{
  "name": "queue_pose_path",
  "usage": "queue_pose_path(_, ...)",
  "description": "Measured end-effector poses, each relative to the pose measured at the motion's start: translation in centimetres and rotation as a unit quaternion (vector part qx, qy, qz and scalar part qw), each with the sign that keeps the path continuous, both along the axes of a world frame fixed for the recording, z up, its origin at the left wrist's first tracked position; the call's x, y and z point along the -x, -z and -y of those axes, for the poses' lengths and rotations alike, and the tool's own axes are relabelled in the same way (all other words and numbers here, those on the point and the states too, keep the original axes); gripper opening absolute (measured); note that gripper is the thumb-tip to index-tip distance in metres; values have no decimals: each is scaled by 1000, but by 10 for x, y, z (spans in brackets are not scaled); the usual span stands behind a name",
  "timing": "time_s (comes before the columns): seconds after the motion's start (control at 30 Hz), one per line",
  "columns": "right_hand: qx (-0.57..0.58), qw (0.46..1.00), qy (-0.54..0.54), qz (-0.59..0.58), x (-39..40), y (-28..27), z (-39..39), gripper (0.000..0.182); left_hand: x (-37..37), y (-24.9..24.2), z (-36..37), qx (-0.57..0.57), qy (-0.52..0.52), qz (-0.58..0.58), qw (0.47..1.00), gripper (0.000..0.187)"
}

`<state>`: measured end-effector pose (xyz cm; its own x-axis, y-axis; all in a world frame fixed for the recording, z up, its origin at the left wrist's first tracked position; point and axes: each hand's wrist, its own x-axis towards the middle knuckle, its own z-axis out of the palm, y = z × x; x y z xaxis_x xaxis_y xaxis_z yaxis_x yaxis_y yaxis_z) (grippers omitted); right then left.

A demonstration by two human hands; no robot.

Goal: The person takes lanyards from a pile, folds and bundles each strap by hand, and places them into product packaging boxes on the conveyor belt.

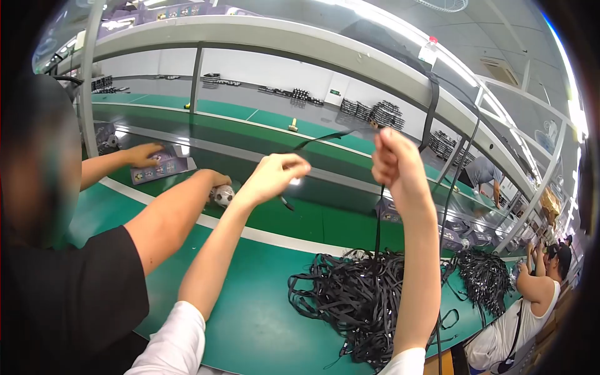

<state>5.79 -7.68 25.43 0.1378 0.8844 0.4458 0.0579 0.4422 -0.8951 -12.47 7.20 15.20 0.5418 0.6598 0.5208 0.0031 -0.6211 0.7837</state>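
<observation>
A black lanyard (328,137) runs between my two raised hands above the bench. My left hand (275,177) pinches one part of it, and a short end dangles below the fingers. Higher and to the right, my right hand (397,157) is closed in a fist around the lanyard. A length of black strap (378,225) hangs from under that fist toward a big tangled heap of black lanyards (356,294) on the green bench (250,312).
At left, a co-worker's hands touch a purple box (161,165) and a small soccer ball (222,195). A second lanyard heap (484,275) lies farther right, near another person (531,306). A conveyor (300,228) and a grey overhead beam (269,37) cross ahead.
</observation>
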Motion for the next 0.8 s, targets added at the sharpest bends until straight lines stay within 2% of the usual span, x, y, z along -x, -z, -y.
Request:
queue_pose_path(0.07, -15, 997, 6, 69, 12, -33, 1, 23, 24, -26, 24, -38, -68, -208, 975, 32)
queue_pose_path(0.1, -16, 994, 34, 107, 18, -48, 0, 23, 32, -32, 29, -20, -63, -171, 983, 31)
queue_pose_path(0.13, -18, 987, 62, 144, 23, -59, -1, 22, 35, -35, 28, 13, -76, -81, 994, 29)
queue_pose_path(0.2, -1, 984, 55, 170, 33, -71, -5, 23, 37, -47, 36, -53, -170, 55, 982, 26)
queue_pose_path(0.23, 9, 982, 52, 183, 35, -73, -9, 23, 29, -47, 30, -74, -89, 158, 981, 32)
queue_pose_path(0.27, 7, 983, 42, 178, 35, -70, -15, 23, 17, -50, 34, 31, 61, 227, 972, 52)
queue_pose_path(0.3, 7, 984, 31, 173, 34, -65, -23, 23, -2, -49, 35, 76, 157, 222, 959, 67)
queue_pose_path(0.37, 3, 984, 26, 177, 32, -58, -31, 22, -42, -36, 45, 84, 297, 204, 929, 56)
queue_pose_path(0.4, -10, 987, 26, 157, 29, -55, -34, 22, -52, -32, 48, 124, 327, 192, 917, 33)
queue_pose_path(0.43, -24, 990, 26, 136, 25, -52, -34, 22, -49, -28, 44, 160, 328, 134, 921, 22)
queue_pose_path(0.47, -40, 992, 29, 114, 20, -50, -33, 22, -45, -27, 39, 193, 330, 74, 921, 19)
queue_pose_path(0.53, -82, 994, 37, 56, 4, -40, -24, 21, -39, -17, 23, 292, 330, 145, 886, 29)
queue_pose_path(0.57, -105, 993, 32, 35, -7, -28, -20, 21, -34, -15, 17, 290, 311, 170, 889, 31)
queue_pose_path(0.6, -127, 991, 28, 13, -17, -13, -15, 22, -30, -13, 9, 284, 300, 181, 893, 30)
queue_pose_path(0.67, -95, 994, 34, 38, -42, 25, -13, 22, -28, -9, 2, 121, 257, 193, 939, 28)
queue_pose_path(0.7, -70, 995, 39, 59, -49, 37, -13, 26, -21, -7, -1, 20, 181, 125, 975, 23)
queue_pose_path(0.73, -77, 995, 26, 59, -56, 51, -21, 45, -16, -12, 2, -33, 146, 77, 986, 21)
queue_pose_path(0.8, -101, 992, -64, -38, -48, 76, -40, 69, -11, -18, 11, -106, 107, 2, 989, 16)
